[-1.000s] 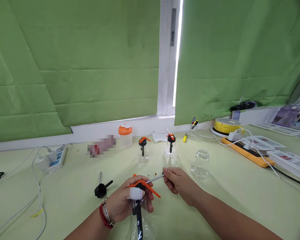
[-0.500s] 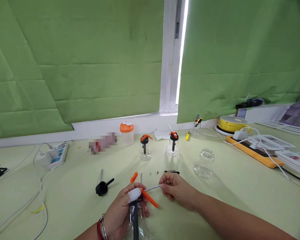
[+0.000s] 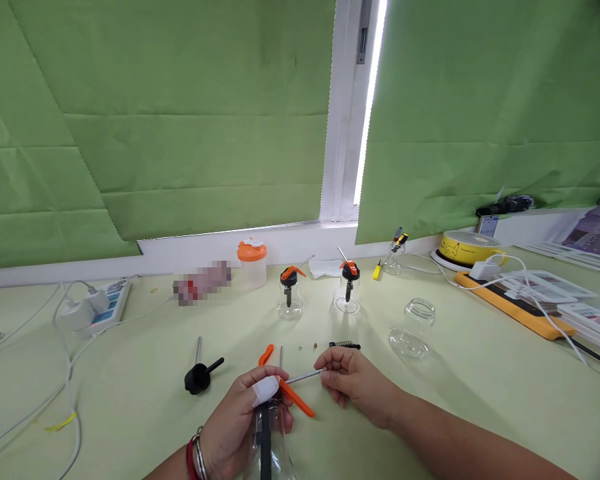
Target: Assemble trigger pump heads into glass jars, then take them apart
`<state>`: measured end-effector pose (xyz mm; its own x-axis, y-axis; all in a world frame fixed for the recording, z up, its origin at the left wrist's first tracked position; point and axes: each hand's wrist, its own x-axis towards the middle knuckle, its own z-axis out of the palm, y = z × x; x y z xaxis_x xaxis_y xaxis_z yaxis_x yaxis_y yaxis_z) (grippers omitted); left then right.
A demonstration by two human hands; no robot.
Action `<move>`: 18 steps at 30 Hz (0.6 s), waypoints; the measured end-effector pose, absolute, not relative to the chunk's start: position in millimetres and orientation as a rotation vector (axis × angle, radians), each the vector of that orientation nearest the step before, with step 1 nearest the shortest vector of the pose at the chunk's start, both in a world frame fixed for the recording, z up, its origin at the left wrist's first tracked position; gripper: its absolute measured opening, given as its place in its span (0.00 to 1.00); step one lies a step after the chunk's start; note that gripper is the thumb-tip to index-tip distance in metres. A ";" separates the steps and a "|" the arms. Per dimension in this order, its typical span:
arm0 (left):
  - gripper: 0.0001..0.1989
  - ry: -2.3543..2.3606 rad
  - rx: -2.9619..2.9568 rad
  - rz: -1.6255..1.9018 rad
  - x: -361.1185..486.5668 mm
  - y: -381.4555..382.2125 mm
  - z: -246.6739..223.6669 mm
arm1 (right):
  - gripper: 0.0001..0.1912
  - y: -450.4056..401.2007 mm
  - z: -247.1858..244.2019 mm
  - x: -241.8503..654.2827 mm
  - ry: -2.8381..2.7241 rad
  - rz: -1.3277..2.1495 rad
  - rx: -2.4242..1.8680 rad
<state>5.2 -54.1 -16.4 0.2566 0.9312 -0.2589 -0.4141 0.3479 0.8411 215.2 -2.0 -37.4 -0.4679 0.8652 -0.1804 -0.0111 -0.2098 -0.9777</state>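
Head view: unlabelled oiler (image 3: 275, 417), no readable writing.

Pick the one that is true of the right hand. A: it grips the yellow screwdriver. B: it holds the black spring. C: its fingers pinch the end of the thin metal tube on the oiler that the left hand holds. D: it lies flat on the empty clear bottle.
C: the right hand pinches the tip of the metal tube, while the left hand grips the oiler.

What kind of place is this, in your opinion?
Probably a small assembly workbench in an office-like room: finished oiler bottles stand in a row, loose parts such as a spring lie on the table, and power strips sit under a blind-covered window.
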 end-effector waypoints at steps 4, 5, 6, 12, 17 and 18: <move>0.09 0.875 0.729 1.027 4.6 -52.7 -15.0 | 0.16 -0.8 -37.3 214.4 -1.345 1.763 -1.044; 0.09 0.876 0.731 1.025 4.5 -52.7 -14.5 | 0.17 -0.5 -37.4 213.9 -1.340 1.755 -1.090; 0.09 0.875 0.730 1.023 4.4 -52.8 -14.2 | 0.17 -0.1 -37.7 213.4 -1.340 1.740 -1.125; 0.08 0.839 0.705 1.015 3.9 -53.1 -12.9 | 0.11 1.7 -37.4 214.8 -1.394 1.629 -0.995; 0.07 0.809 0.706 1.027 3.5 -53.3 -11.7 | 0.09 3.6 -37.2 218.7 -1.500 1.530 -0.939; 0.07 0.803 0.703 1.029 3.3 -53.3 -11.8 | 0.09 3.6 -37.1 219.1 -1.512 1.516 -0.939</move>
<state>3.3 -53.3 -11.8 0.2931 0.9257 -0.2392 -0.4572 0.3554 0.8153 219.1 3.6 -37.1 -0.4205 0.9070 0.0243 -0.0269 0.0143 -0.9995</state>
